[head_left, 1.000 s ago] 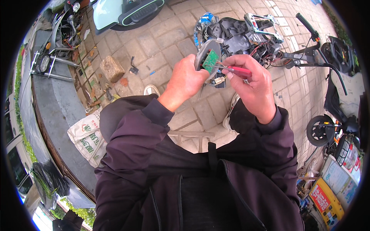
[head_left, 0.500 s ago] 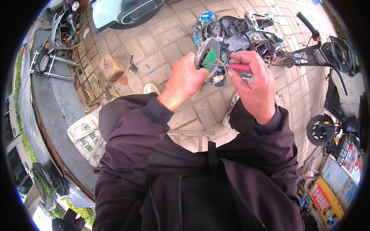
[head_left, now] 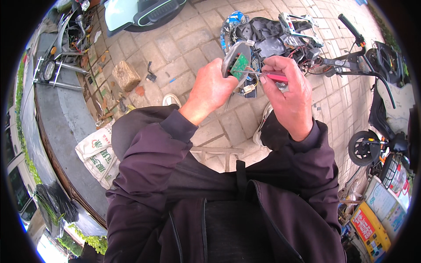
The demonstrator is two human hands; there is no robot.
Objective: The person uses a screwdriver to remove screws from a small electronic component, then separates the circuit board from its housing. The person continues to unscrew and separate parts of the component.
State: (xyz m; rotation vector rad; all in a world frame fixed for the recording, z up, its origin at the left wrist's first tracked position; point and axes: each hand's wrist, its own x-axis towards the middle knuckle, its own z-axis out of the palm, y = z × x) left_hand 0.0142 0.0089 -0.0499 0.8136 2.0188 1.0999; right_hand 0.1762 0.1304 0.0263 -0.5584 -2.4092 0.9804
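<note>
My left hand (head_left: 209, 87) grips the edge of a round greyish housing (head_left: 247, 47), held up in front of me. Its open side shows a green circuit board (head_left: 239, 65) with thin coloured wires and a white plug connector (head_left: 249, 89) hanging below. My right hand (head_left: 293, 96) is closed round the red handle of a screwdriver (head_left: 276, 77). The metal shaft points left, and its tip appears to be at the circuit board; whether it touches cannot be made out. My left fingertips are hidden behind the housing.
Beyond my hands lies a stripped scooter frame (head_left: 263, 44) with loose wiring and a black handlebar (head_left: 351, 26). A wooden block (head_left: 126, 76) and small debris lie on the paving to the left. A white cloth bag (head_left: 98, 153) sits beside my left leg. A parked scooter (head_left: 366, 147) stands right.
Hardly anything differs. The screwdriver and my right hand have shifted very slightly, with the shaft still toward the circuit board; my left hand keeps its hold on the housing.
</note>
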